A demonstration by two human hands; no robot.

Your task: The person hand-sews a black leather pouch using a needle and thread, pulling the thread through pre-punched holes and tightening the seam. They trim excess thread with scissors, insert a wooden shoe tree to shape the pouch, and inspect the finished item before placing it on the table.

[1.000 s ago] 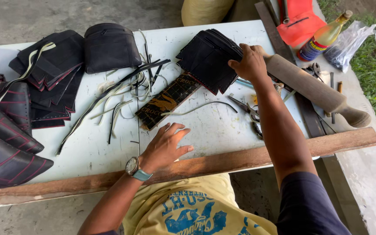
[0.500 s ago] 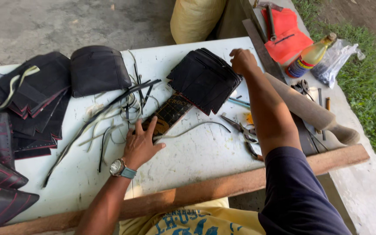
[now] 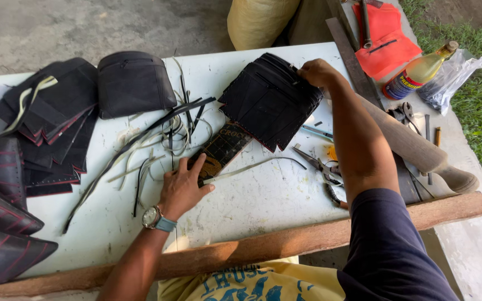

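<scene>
Hands apart: left hand (image 3: 182, 187) flat on dark patterned strip (image 3: 221, 151), pinning it mid-table (image 3: 263, 195); right hand (image 3: 316, 72) grips top edge of black pouch stack (image 3: 269, 100), steadying it. Pliers (image 3: 322, 167) nearby.

On the white table (image 3: 263, 206), the left hand (image 3: 182, 187) lies flat with its fingertips on the near end of a dark patterned strip (image 3: 221, 150), among loose black and pale cords (image 3: 157, 139). The right hand (image 3: 316, 72) grips the far edge of a fanned stack of black pieces (image 3: 269, 100). Pliers (image 3: 324, 167) lie just beside the right forearm. A yellow bottle (image 3: 417, 72) rests near an orange cloth (image 3: 389, 44).
</scene>
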